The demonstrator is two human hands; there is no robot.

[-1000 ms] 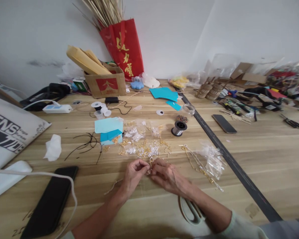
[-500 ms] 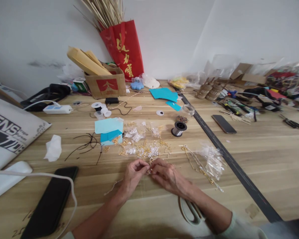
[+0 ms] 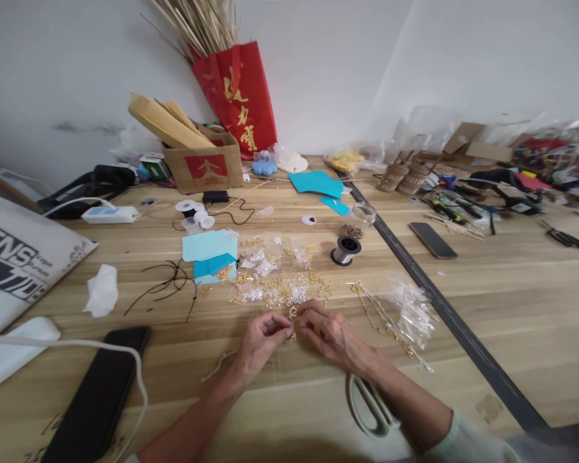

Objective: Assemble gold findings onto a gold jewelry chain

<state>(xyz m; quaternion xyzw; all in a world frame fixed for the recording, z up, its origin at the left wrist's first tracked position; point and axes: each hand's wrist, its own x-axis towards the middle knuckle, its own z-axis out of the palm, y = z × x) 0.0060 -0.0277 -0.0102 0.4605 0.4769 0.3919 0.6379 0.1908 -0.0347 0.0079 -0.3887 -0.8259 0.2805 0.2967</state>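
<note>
My left hand [image 3: 265, 337] is closed in a pinch, thumb against forefinger, on a small beaded strand [image 3: 293, 335]. A gold-coloured loop [image 3: 293, 313] shows just above that pinch. My right hand [image 3: 335, 335] has its fingers bent together, the tips beside the loop; what they hold, if anything, is too small to make out. Just beyond both hands lie scattered gold and silver beads [image 3: 296, 290]. A thin chain [image 3: 219, 365] lies by my left wrist. Scissors with pale handles [image 3: 374, 411] are partly under my right forearm.
A wire spool [image 3: 346, 249] and a jar [image 3: 363, 212] stand behind the beads. To the right lie chains [image 3: 381, 315], plastic bags [image 3: 412, 312] and a phone [image 3: 433, 240]. On the left are black cords [image 3: 171, 278], blue cards [image 3: 207, 244] and a dark phone [image 3: 99, 392].
My right fingertips have drawn slightly apart from my left hand and up towards the gold loop, which shows more plainly now. My left hand has barely moved.
</note>
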